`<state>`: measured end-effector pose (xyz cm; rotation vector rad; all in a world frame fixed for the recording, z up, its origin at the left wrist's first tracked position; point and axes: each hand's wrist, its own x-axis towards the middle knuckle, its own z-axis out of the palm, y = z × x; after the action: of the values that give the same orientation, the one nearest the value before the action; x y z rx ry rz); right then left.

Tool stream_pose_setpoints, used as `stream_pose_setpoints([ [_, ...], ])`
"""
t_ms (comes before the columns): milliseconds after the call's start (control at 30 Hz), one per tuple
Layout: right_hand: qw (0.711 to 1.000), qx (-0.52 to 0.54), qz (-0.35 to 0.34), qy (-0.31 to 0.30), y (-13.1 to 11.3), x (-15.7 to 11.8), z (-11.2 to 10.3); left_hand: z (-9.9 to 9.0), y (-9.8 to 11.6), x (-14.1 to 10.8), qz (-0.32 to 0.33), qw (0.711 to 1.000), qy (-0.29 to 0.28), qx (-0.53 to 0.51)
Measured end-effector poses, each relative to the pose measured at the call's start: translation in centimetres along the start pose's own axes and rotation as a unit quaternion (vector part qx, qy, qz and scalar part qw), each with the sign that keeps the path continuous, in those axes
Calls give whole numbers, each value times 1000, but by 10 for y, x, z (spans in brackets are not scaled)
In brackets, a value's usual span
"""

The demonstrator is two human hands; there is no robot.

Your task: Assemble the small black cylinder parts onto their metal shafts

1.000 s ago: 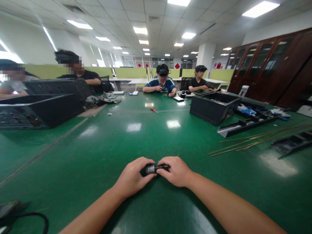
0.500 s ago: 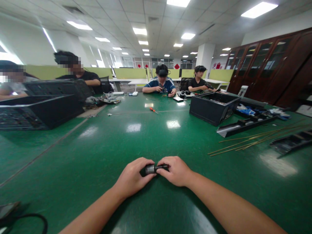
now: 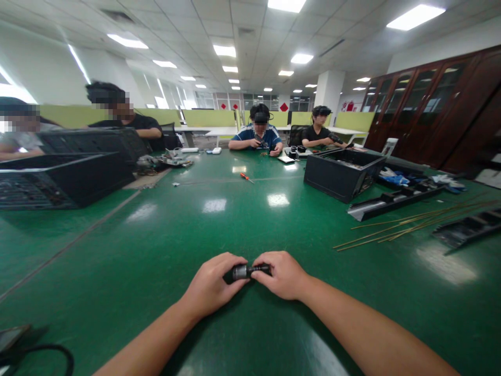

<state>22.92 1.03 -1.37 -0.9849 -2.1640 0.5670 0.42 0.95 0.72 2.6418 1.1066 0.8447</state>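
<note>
Black-and-silver cylindrical tool (image 3: pixel 240 271), two-handed

Being held crosswise at the green table (image 3: pixel 235 230); thicker end being pinched by the left hand (image 3: pixel 213 279), slimmer end by the right hand (image 3: pixel 286 275). Room ahead is being bounded by an orange-handled screwdriver (image 3: pixel 245 177); at right, by thin rods (image 3: pixel 362 240).

One left hand (image 3: pixel 213 280), one right hand (image 3: pixel 285 277), one black-and-silver cylindrical device (image 3: pixel 240 271), one orange-handled screwdriver (image 3: pixel 245 176), two open-topped computer cases (image 3: pixel 332 178), two channel-shaped parts (image 3: pixel 371 209), four co-workers (image 3: pixel 256 137), one green tabletop (image 3: pixel 242 224); several thin rods (image 3: pixel 352 242) overlap too much to count.
</note>
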Motion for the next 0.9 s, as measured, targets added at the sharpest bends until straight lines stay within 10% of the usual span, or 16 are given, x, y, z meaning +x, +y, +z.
stream_pose_setpoints([
  [900, 1000, -21, 6, -5, 0, -1, -1, -1, -1, 1, 36, 998, 32, 32],
])
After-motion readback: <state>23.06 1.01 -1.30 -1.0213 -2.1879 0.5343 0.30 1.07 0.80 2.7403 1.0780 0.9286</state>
